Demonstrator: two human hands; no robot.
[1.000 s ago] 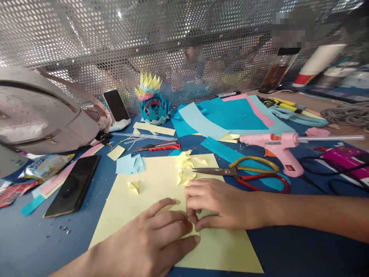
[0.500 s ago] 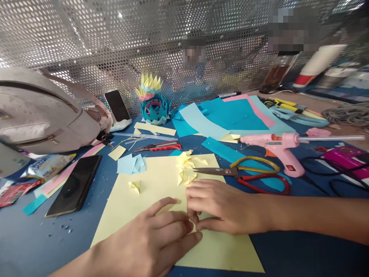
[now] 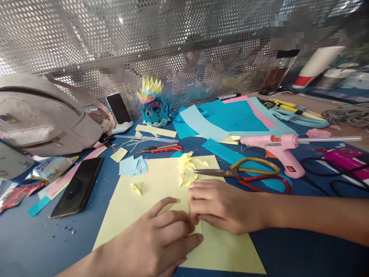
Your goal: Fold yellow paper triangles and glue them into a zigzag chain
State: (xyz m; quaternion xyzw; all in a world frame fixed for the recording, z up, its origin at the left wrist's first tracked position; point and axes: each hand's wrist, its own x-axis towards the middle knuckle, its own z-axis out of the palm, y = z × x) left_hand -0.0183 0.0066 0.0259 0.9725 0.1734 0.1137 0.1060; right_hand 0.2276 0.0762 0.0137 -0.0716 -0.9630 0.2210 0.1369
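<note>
Above a large yellow paper sheet, my left hand and my right hand meet at the fingertips. Both are closed on a small piece of yellow paper, mostly hidden by the fingers and hard to tell from the sheet below. The left index finger is raised. Just beyond the right hand is a cluster of folded yellow paper pieces, touched by the tip of the scissors. One folded yellow piece lies by itself farther left on the sheet.
Light blue paper squares, a red utility knife and a folded-paper model are beyond the sheet. A pink glue gun lies right, near blue paper sheets. Left are a black phone and a backpack.
My right fingers have curled in more tightly, and the thumb has drawn back from the left thumb. The view has shifted slightly; the things on the table stay put.
</note>
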